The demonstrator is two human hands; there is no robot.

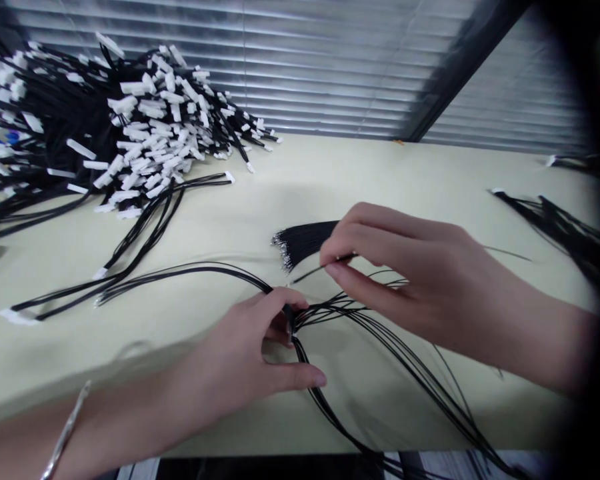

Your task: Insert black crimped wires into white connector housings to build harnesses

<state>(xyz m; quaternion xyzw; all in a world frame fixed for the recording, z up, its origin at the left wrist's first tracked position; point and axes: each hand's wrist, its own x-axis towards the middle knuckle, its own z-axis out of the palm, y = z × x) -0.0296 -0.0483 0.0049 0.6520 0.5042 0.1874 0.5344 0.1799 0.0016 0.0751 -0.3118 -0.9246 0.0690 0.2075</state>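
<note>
My left hand (280, 340) is curled round a bundle of thin black wires (395, 347) near a connector, with the thumb held apart. Wires run from it to the left across the table and to the right over the front edge. My right hand (405, 267) pinches a single black wire (307, 274) between thumb and index finger, its tip pointing left, just above my left hand. Behind the right hand's fingertips lies a dense bundle of black wires with bare metal ends (305, 243).
A big heap of black cables with white connectors (150, 133) fills the back left of the pale table (320, 177). Joined cables (145, 233) lie in front of it. More black cables (555, 220) rest at the right. Window blinds (320, 67) stand behind.
</note>
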